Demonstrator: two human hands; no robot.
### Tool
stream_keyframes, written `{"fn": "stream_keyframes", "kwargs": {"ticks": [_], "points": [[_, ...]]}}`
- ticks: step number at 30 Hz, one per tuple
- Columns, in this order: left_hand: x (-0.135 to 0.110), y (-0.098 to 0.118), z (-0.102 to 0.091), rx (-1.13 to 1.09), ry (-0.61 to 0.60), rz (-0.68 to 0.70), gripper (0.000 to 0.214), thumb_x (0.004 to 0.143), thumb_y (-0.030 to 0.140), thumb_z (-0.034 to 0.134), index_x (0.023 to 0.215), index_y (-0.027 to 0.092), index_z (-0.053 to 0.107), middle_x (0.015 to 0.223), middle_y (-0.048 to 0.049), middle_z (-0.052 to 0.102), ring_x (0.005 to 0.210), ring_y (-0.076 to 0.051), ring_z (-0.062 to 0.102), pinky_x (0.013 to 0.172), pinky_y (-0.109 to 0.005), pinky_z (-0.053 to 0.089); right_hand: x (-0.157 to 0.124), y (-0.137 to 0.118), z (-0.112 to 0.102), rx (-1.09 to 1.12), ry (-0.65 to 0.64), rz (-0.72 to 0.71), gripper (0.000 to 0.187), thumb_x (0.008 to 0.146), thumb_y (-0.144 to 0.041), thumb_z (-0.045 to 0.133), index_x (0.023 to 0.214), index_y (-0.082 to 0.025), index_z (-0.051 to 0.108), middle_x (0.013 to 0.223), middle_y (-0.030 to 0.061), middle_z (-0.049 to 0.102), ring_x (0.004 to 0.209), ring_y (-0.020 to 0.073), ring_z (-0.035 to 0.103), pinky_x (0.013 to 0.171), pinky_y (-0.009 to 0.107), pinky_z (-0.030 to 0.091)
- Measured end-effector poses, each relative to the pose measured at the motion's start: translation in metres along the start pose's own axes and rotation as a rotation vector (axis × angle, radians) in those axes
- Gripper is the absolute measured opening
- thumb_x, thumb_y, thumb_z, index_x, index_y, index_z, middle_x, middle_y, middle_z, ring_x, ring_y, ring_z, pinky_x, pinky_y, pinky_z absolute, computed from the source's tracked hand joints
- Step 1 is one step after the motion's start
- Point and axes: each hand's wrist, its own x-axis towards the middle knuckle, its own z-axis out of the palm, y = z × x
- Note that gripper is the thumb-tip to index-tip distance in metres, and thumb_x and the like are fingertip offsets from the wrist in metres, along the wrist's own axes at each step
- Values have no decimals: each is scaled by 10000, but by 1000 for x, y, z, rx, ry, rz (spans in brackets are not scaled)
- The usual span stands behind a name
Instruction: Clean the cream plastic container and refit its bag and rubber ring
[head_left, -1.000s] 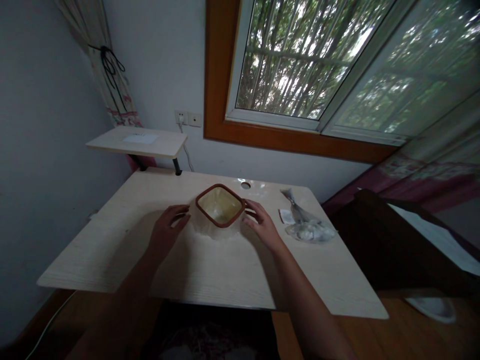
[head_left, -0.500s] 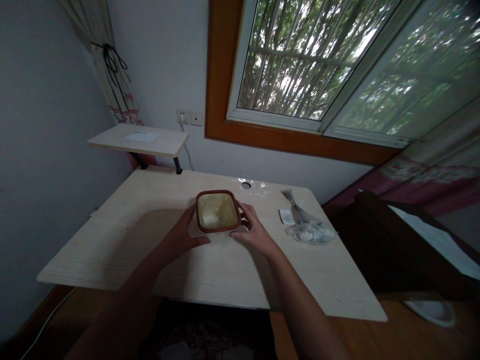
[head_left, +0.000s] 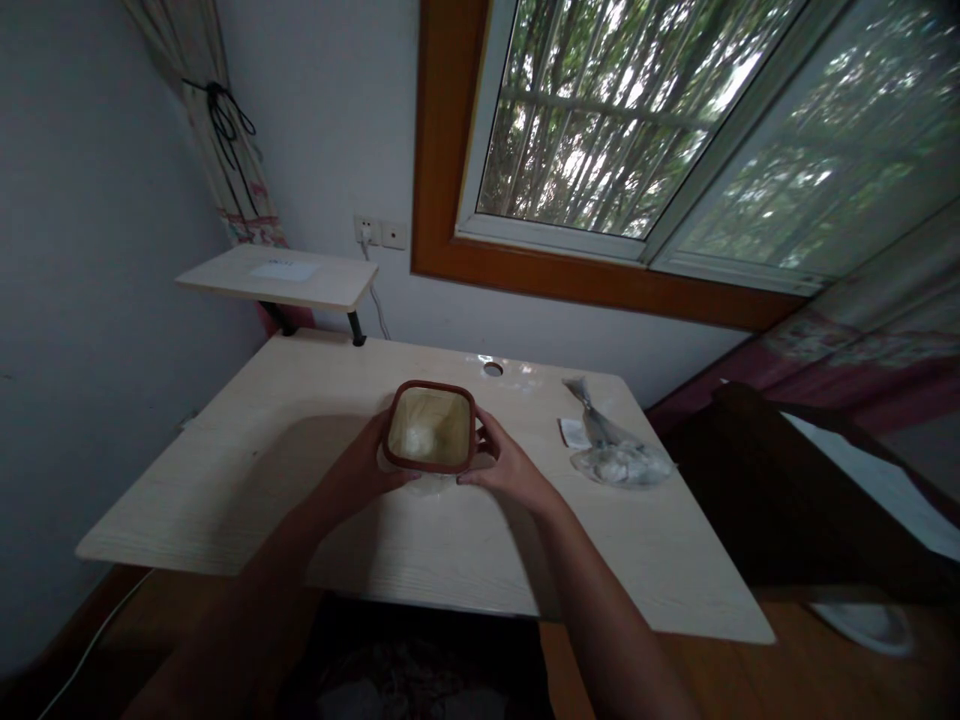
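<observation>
A clear square container (head_left: 430,430) with a brown rim stands open near the middle of the pale wooden table (head_left: 225,470). My left hand (head_left: 367,468) wraps round its left side, thumb along the front. My right hand (head_left: 504,465) wraps round its right side, fingers curled against the wall. Both hands grip the container between them. It looks empty inside.
A knotted clear plastic bag (head_left: 611,450) with white contents lies on the table to the right, beside a small white slip (head_left: 573,432). A cable hole (head_left: 493,369) is at the back edge. A raised shelf (head_left: 281,280) stands back left. A dark wooden piece of furniture (head_left: 795,490) is at right.
Both hands have closed in from the container's sides and taken hold of it. The container has turned from corner-on to square-on and shifted slightly nearer to me.
</observation>
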Motion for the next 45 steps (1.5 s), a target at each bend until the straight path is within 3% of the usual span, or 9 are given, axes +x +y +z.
{"fn": "stream_keyframes", "kwargs": {"ticks": [6,16,25,32,41,45], "points": [[-4,1,5,58,47,61,983,682,307,828,1520,264,316,1500,-158,462,1365,-370,465,1130,-539,390,-2,-11,2,-174,56,-123,1076,669,-402,877,1554,-374,265,1556,80,361,1176,298,544,924,433,525],[-8,-1,9,131,54,103,1036,716,229,779,1570,302,198,1589,-129,349,1432,-353,384,1169,-528,347,-7,-10,3,-245,97,-177,1056,706,-351,835,1568,-344,226,1571,93,339,1336,352,432,1012,493,464],[-7,-1,18,126,39,56,1043,717,244,783,1573,280,188,1567,-147,381,1413,-344,416,1143,-511,385,-13,-5,-2,-221,95,-117,1057,702,-359,835,1568,-335,229,1561,101,352,1226,326,514,970,477,492],[-5,-18,33,144,77,76,947,752,294,776,1543,250,257,1535,-156,430,1395,-334,444,1137,-505,393,-17,-1,-2,-157,144,-54,1045,717,-414,834,1561,-296,229,1488,127,444,1161,300,551,966,480,506],[1,-22,43,132,86,79,849,813,317,728,1531,229,285,1525,-151,440,1390,-321,448,1144,-490,392,-19,1,-11,-219,225,-128,916,826,-407,747,1552,-351,191,1627,115,218,1137,256,567,953,482,536],[4,-27,47,130,57,86,800,835,316,700,1526,237,304,1534,-144,429,1400,-313,436,1142,-494,395,-21,-7,-16,-352,264,-183,728,854,-348,728,1483,-376,364,1643,77,171,1216,270,546,977,491,528]]}}
